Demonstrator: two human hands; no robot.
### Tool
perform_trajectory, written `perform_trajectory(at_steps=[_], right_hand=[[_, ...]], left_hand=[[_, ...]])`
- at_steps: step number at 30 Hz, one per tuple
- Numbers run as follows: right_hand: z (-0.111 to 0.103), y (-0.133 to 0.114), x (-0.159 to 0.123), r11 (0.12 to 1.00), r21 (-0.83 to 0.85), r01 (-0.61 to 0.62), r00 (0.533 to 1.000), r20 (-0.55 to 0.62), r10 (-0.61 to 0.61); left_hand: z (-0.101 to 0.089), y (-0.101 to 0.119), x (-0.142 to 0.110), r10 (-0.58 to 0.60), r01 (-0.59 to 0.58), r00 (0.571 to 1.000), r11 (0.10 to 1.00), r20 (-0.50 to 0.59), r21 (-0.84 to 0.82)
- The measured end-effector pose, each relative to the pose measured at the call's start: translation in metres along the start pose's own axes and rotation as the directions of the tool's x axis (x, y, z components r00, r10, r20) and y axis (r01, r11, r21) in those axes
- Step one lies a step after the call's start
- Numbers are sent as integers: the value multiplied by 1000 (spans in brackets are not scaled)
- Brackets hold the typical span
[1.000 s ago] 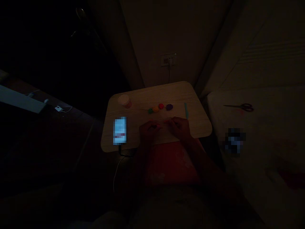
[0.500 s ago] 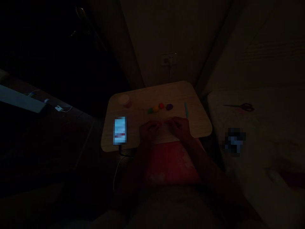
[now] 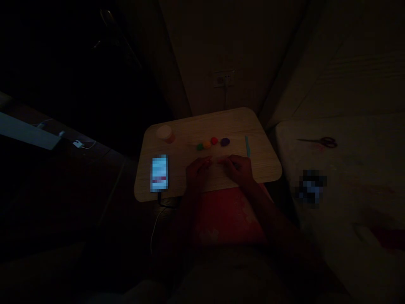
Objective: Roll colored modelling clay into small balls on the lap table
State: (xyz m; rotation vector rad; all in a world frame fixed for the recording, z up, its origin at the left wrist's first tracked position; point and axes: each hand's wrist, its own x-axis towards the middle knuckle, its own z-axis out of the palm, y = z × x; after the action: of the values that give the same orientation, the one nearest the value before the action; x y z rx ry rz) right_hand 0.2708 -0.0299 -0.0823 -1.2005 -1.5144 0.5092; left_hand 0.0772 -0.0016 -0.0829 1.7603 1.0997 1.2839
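In the dim light my left hand [image 3: 198,171] is over the near part of the small wooden table [image 3: 262,166]. Its fingers are bent and pressed together; whatever is in them is too dark to make out. My right hand [image 3: 238,169] faces it across a narrow gap, thumb and fingers closed, and its contents are also unclear. Just beyond the hands lie lumps of what looks like modelling clay: green [image 3: 199,147], orange [image 3: 206,145], red [image 3: 214,140] and purple [image 3: 225,142]. A flat teal strip [image 3: 247,146] lies past my right hand.
A lidded tub [image 3: 166,134] stands at the table's far left. A lit phone [image 3: 159,173] lies at the near left, with a cable below. Scissors [image 3: 319,141] and a blurred dark object [image 3: 311,187] rest on a pale surface to the right. A socket [image 3: 224,79] is behind.
My fingertips have drawn slightly apart, and the left fingers have lifted a little. The picture is somewhat brighter. The clay lumps, strip, tub and phone stay in place.
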Motion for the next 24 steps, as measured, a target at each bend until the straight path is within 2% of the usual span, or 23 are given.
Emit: perform_trajectory(at_steps=[6, 13, 18, 24], right_hand=[[-1, -1, 0, 1000, -2, -5, 1000, 4, 5], [0, 0, -1, 1000, 4, -23, 1000, 10, 23], [0, 1, -1, 1000, 1, -20, 1000, 0, 20], [0, -1, 0, 1000, -5, -9, 1000, 0, 9]], left_hand=[[2, -1, -3, -47, 47, 999, 999, -12, -5], [-2, 6, -2, -11, 12, 1000, 997, -8, 76], [-3, 5, -1, -38, 36, 999, 997, 24, 72], [-1, 2, 1, 53, -54, 998, 997, 19, 46]])
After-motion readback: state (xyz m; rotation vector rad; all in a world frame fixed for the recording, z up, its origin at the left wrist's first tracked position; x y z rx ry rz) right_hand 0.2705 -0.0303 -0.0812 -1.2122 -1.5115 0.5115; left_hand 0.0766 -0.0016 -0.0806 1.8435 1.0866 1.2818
